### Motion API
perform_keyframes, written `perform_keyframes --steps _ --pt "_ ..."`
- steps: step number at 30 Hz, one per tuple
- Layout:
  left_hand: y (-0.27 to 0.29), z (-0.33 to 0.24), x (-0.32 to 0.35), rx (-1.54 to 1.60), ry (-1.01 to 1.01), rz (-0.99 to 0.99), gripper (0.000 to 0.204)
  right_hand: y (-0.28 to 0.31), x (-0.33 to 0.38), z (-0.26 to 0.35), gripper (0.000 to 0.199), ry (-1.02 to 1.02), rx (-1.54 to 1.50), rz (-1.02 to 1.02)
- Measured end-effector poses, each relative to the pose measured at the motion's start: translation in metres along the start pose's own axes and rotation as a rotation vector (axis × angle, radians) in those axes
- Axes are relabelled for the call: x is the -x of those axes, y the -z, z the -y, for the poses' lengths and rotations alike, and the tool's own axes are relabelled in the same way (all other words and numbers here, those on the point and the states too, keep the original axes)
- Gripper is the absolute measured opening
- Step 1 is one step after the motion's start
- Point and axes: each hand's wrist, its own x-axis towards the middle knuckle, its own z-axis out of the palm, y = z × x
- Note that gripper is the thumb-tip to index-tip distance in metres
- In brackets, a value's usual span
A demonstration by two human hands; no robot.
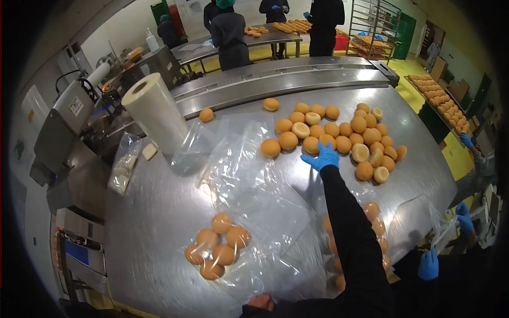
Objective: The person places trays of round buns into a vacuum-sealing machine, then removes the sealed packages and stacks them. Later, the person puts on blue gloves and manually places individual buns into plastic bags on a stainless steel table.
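On steel desk (pixel 159 212): right hand (pixel 321 157), fingers spread open, touching bun pile (pixel 339 135); left hand (pixel 261 302) mostly hidden, grip unclear; loose plastic bags (pixel 238 169) and film roll (pixel 154 111) lying beside.

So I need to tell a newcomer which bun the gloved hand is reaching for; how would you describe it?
On the round steel table, find the big loose pile of buns at the far side. The right hand, in a blue glove, rests on the pile's near edge, fingertips on one golden bun. That bun lies dome up, just right of two buns set slightly apart on the pile's left.
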Motion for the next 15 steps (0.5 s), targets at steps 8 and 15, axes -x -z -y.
perform_keyframes --steps 8,15 --pt "-0.056 0.061 -0.021 0.018 -0.12 0.007 0.025 -0.012 -0.068 0.008 0.092 -0.112 0.421 0.044" --pt "-0.071 0.067 -0.018 -0.016 -0.307 -0.215 0.022 -0.035 0.009 -0.001 0.086 0.333 0.245 0.014"
